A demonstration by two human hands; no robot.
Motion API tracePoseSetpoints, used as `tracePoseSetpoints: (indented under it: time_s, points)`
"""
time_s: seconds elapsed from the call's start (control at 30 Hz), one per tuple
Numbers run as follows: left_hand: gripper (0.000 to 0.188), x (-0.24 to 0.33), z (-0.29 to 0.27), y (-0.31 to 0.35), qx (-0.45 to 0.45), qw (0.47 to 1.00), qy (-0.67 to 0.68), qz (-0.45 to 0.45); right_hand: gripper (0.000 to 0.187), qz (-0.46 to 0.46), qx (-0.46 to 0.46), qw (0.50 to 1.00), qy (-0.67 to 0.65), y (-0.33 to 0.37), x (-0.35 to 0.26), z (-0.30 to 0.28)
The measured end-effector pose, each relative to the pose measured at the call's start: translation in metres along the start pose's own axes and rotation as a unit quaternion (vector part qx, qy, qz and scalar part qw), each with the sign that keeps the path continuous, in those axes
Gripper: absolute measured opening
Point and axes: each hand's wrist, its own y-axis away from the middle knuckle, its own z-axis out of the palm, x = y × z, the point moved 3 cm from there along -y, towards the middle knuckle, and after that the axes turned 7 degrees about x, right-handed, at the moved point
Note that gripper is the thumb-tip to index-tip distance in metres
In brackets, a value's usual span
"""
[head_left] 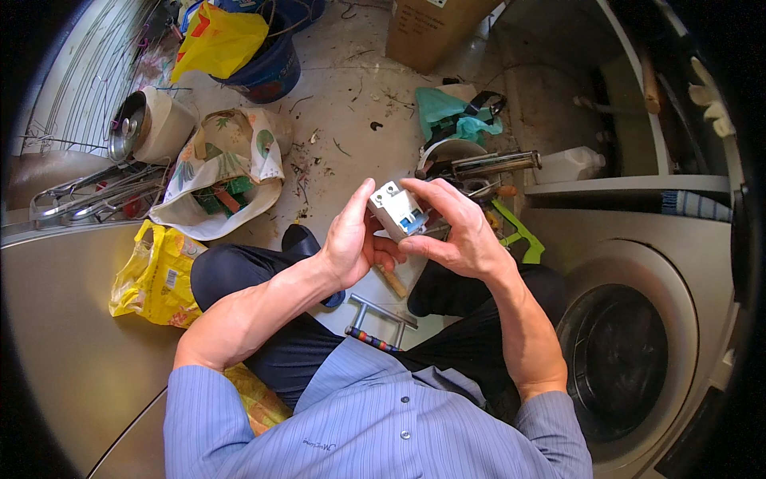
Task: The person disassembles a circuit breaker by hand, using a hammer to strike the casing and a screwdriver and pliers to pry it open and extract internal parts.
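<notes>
Between my two hands, above my knees, is a white circuit breaker (396, 206) with a blue switch and two screw holes at its far end. My left hand (353, 239) holds its left side, thumb straight along it and fingers curled beneath. The right hand (463, 227) pinches it from the other side, thumb near its lower end and index finger at the top right. Its underside is hidden. Below the hands, a metal frame with a multicoloured grip (375, 323) lies on the floor beside a wooden handle (391, 281).
To the left are a patterned bag (171, 209), a yellow bag (152, 279) and a pot (163, 128). A blue bucket (267, 77) and a cardboard box (431, 32) stand farther off. Tools and a green plastic piece (523, 235) lie right, by a front-loading washing machine (630, 263).
</notes>
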Motion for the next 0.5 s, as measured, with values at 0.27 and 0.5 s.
tracePoseSetpoints:
  time_s: [0.27,0.5]
  points:
    - [0.074,-0.007,-0.009,-0.012,0.004,0.999,-0.045,0.019,0.075,0.005,0.002,1.0,-0.004,0.004,0.003,0.004]
    - [0.068,0.0,0.002,-0.008,0.003,0.997,0.014,0.08,0.067,-0.016,0.028,0.999,-0.024,0.005,-0.002,0.004]
